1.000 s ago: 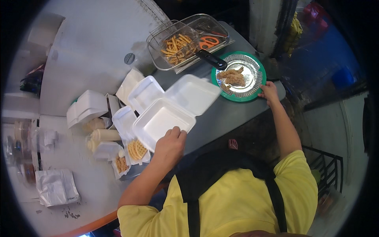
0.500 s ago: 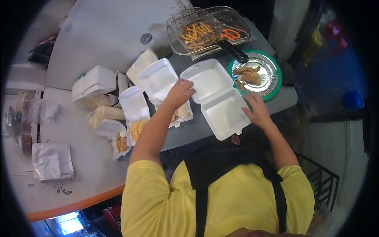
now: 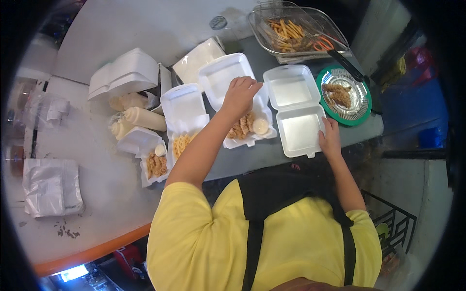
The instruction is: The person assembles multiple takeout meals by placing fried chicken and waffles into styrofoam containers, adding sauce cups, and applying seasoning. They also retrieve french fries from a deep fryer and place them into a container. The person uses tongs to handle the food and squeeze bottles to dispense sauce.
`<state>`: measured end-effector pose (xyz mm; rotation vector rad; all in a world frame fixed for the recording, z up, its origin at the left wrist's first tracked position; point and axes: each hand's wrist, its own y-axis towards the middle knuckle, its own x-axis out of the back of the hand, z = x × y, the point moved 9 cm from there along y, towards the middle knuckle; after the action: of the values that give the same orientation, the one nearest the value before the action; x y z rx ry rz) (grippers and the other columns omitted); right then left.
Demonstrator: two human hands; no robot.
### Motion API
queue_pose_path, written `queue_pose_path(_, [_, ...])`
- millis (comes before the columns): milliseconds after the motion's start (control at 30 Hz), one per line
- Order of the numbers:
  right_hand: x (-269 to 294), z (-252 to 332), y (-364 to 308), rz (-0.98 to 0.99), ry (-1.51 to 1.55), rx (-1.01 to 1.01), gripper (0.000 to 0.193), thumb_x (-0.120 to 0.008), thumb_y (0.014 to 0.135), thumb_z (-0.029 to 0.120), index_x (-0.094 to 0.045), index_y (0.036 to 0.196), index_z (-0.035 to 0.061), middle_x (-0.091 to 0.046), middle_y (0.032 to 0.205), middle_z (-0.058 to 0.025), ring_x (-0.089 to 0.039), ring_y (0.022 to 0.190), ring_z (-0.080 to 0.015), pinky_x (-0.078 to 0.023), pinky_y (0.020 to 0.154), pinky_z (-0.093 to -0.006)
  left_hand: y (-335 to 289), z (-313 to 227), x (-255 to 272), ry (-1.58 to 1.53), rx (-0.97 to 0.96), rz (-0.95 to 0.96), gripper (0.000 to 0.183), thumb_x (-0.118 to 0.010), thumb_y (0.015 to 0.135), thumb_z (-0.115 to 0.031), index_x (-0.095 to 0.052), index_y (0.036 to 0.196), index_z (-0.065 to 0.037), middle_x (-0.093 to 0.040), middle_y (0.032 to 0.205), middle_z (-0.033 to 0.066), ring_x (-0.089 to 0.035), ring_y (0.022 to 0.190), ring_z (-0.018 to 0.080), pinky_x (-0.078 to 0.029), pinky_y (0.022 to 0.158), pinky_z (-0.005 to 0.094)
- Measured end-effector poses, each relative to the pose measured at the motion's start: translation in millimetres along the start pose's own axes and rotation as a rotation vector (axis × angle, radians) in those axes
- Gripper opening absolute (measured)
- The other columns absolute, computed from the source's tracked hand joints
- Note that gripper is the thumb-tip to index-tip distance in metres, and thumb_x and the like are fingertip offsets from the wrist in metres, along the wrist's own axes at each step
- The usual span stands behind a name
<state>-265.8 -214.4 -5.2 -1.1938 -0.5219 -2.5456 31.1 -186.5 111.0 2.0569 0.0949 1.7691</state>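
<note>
My right hand [image 3: 331,139] pinches the right edge of an empty white foam clamshell box [image 3: 300,132], which lies opened out flat. Over the fold of another foam box [image 3: 224,76] hovers my left hand [image 3: 240,98], fingers bent and thumb apart, with no object visible in it. That box holds fried chicken pieces [image 3: 241,127] and a small lidded sauce cup [image 3: 260,126]. My left forearm partly covers a third box [image 3: 183,109] with pale crinkled fries [image 3: 182,144]. To the right, a foil-lined green plate [image 3: 367,103] carries fried chicken [image 3: 339,94].
Behind the plate stands a wire basket [image 3: 262,41] with fries, orange-handled scissors [image 3: 324,44] and a black handle [image 3: 347,65]. At left are a smaller food box [image 3: 137,140], squeeze bottles [image 3: 145,119], stacked foam boxes [image 3: 124,75] and plastic bags [image 3: 53,186].
The whole view has shifted, so the table's things appear farther right. The empty box lies straighter and apart from its neighbour. My right fingers have closed on its edge.
</note>
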Motion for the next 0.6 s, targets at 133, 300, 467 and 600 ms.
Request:
queue_pose_path(133, [-5,7,0,-0.055,-0.086,-0.052,0.053,-0.062,0.076,-0.002,-0.05,0.128,0.0006,-0.047,0.124,-0.0222,-0.048,0.115,-0.0399,-0.04,0.1,-0.0423,-48,44,58,-0.183,0.114,-0.057,0.031,-0.056,0.078,0.001,-0.065,0.107,-0.007,-0.063,0.104,0.0118,-0.057,0.104,0.0308,-0.045,0.091,0.0403])
queue_pose_path(300, [-4,39,-2,-0.128,-0.484,-0.053,0.051,-0.065,0.076,0.003,-0.053,0.126,0.0024,-0.046,0.129,-0.0211,-0.046,0.116,-0.0395,-0.039,0.1,-0.0447,-128,117,101,-0.26,0.349,-0.137,0.023,-0.055,0.082,-0.002,-0.067,0.102,-0.006,-0.063,0.096,0.014,-0.061,0.089,0.0299,-0.049,0.077,0.0381])
queue_pose_path(467, [-21,105,10,-0.176,-0.225,0.211,0.04,-0.065,0.079,0.011,-0.059,0.119,0.0057,-0.059,0.115,-0.0179,-0.054,0.106,-0.0367,-0.043,0.092,-0.0458,-186,132,77,-0.602,0.734,0.128,0.024,-0.059,0.087,-0.012,-0.065,0.109,-0.005,-0.064,0.098,0.016,-0.062,0.08,0.0283,-0.05,0.075,0.0366])
queue_pose_path(600, [-44,150,37,-0.043,-0.091,0.214,0.033,-0.065,0.08,0.006,-0.062,0.113,0.0036,-0.065,0.099,-0.0144,-0.059,0.095,-0.0336,-0.047,0.084,-0.0429,-200,89,14,-0.683,0.739,0.224,0.034,-0.058,0.087,-0.013,-0.057,0.119,0.0,-0.063,0.104,0.0229,-0.062,0.092,0.0344,-0.049,0.083,0.0402])
